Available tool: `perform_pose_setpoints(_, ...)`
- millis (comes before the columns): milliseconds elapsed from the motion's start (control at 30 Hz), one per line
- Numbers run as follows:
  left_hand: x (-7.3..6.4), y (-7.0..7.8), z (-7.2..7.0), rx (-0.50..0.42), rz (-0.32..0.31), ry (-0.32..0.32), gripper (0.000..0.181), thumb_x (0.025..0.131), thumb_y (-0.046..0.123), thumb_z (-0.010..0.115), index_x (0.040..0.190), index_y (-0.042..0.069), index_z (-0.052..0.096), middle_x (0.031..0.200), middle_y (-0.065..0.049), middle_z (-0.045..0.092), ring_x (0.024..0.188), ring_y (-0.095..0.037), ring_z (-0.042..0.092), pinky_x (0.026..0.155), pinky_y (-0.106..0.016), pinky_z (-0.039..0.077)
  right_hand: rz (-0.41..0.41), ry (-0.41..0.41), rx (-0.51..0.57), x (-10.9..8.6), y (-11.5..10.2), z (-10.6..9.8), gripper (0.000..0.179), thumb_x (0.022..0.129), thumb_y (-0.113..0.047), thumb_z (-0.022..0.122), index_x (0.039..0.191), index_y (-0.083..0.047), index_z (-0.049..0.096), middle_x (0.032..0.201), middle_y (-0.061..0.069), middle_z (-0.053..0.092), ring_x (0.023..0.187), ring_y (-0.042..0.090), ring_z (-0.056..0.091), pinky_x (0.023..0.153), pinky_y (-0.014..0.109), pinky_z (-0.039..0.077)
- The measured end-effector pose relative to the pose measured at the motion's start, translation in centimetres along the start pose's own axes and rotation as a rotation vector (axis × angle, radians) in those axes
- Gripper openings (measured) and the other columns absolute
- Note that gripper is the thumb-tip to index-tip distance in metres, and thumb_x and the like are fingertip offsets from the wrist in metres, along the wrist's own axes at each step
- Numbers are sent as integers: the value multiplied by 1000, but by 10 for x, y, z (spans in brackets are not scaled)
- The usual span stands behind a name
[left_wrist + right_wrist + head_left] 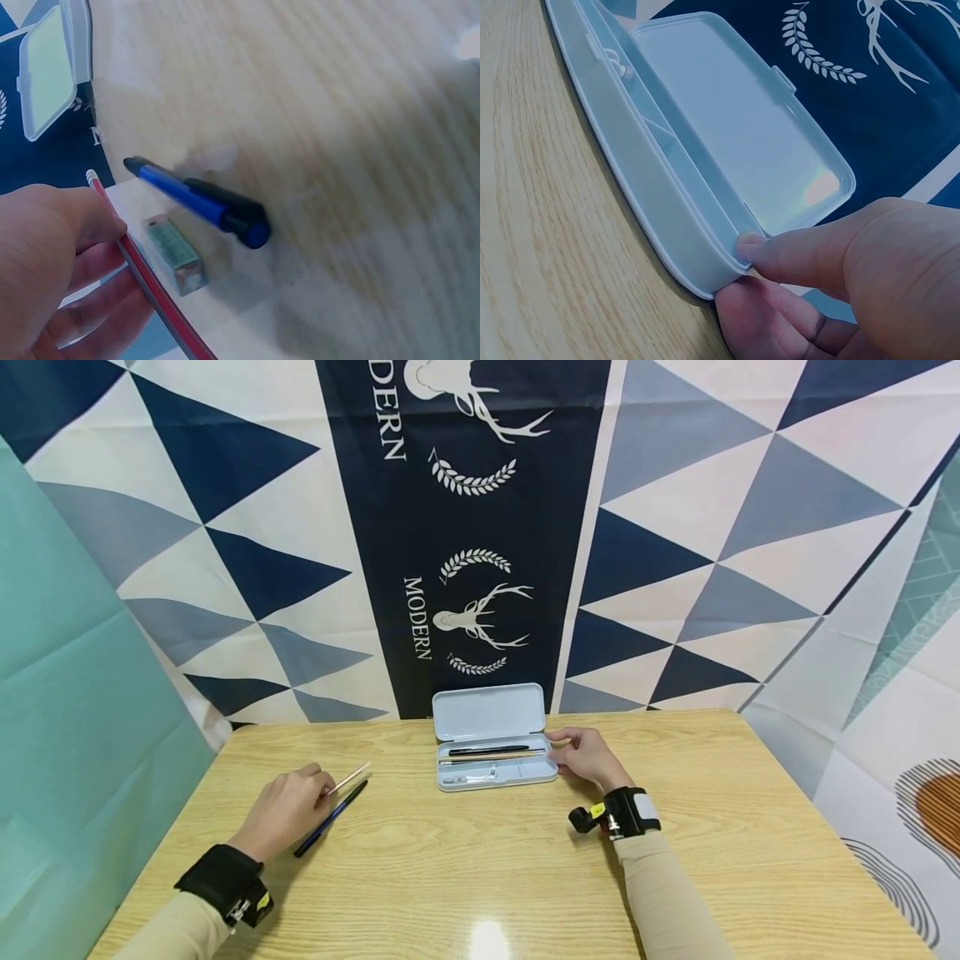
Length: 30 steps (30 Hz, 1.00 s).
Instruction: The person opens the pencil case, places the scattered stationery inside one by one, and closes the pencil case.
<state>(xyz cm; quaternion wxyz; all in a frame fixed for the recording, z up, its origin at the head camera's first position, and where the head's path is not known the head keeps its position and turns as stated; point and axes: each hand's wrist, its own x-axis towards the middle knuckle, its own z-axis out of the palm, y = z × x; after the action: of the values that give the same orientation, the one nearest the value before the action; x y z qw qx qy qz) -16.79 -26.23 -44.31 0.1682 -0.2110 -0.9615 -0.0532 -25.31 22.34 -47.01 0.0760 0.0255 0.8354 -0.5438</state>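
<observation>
In the left wrist view, my left hand (67,262) pinches a slim red-and-grey pencil (150,281) with a white end, between thumb and fingers. On the table close by lies a blue-and-black pen (191,196), beside a small green block-shaped item (175,251), possibly an eraser. At the far side of the table, a light blue pencil case (495,781) lies with its lid (489,712) raised. My right hand (588,756) grips the case's right end, thumb (761,251) at the rim and fingers against the outside. Inside the case are a black pen (487,749) and other slim sticks.
A small white item (468,776) sits in the case's front compartment. The wooden table (420,877) meets a patterned cloth backdrop (480,527) at its far edge, and a teal cloth (67,710) hangs along the left side.
</observation>
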Motion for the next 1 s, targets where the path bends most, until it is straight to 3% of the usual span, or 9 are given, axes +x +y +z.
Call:
perform_pose_setpoints(133,3,-2,-4,4,9,12,14,93,3,84,86,13,78,78,2,57,62,-6,45,56,-24,38,1,5,7,0,1,0,48,101,-1,77,147,6,69,79,1,58,72,10,63,67,19,60)
perform_pose_setpoints(367,11,-5,-14,0,28,25,11,91,-2,83,91,8,81,82,-1,65,63,-11,59,56,-30,51,38,8,23,-1,-1,2,47,102,-2,76,148,2,70,87,3,56,77,13,62,70,19,60)
perform_pose_setpoints(533,18,-5,-19,10,22,23,10,90,-2,86,93,7,81,85,-4,67,63,-14,63,56,-32,53,47,5,24,-2,-2,2,48,103,-3,74,151,1,69,91,4,57,80,13,62,72,18,61)
perform_pose_setpoints(1000,24,2,-10,45,70,32,12,88,1,88,92,9,80,84,-2,68,63,-13,61,58,-33,55,46,6,23,-1,-2,1,48,103,-4,74,150,1,69,89,3,56,80,13,61,73,18,60)
